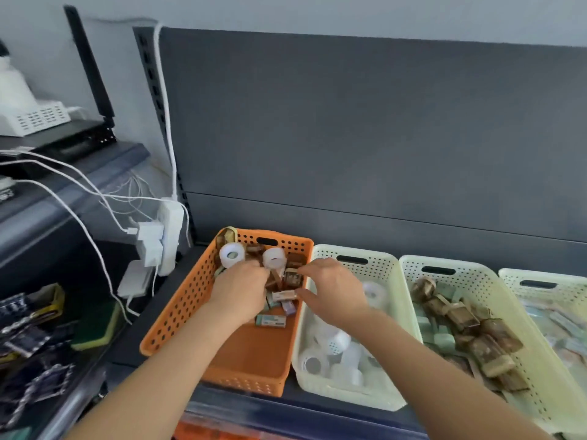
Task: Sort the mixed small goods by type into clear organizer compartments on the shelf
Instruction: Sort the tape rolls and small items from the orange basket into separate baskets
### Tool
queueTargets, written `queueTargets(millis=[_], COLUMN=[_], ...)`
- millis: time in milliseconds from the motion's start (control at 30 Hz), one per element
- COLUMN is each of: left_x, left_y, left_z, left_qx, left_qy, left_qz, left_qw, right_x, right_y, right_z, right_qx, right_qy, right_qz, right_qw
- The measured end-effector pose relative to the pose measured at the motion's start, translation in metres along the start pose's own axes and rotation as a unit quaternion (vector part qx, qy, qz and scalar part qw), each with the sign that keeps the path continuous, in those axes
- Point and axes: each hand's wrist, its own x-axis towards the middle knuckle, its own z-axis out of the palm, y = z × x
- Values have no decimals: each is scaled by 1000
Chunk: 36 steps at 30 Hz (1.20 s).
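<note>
My two forearms reach up from the near edge over the shelf (127,350), where four baskets stand in a row: one orange basket (178,309) and three pale ones. Two white tape rolls (232,255) lie at the orange basket's far end among small boxes. My left hand (241,293) is palm down in that pile, fingers curled under; I cannot tell whether it holds anything. My right hand (333,290) hovers over the rim of the first pale basket (389,281), thumb and forefinger apart beside a brown box (293,278).
</note>
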Motion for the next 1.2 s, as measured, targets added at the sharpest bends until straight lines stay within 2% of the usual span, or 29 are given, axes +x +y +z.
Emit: queueTargets(millis=[100,300,500,600,833,1000,1200], left_x=[1,18,36,40,28,11,10], left_y=[-28,-71,-88,-91,-96,-99,-101], left_z=[11,22,26,25,21,27,26], left_qx=[3,12,25,16,-35,-49,-78], left_qy=[-41,75,56,56,65,28,48], left_qz=[-22,6,11,12,48,96,78], left_qw=[999,997,998,998,996,994,993], right_x=[24,59,75,81,92,95,100], right_y=[-22,-43,-44,-44,-49,-54,-52], right_z=[16,45,61,63,74,82,81], right_qx=[-21,-97,-121,-107,-38,-42,-68], right_qy=[-43,-126,-167,-159,-76,-63,-32], right_qz=[-32,-38,-4,13,57,65,108], right_qw=[998,987,979,981,995,995,991])
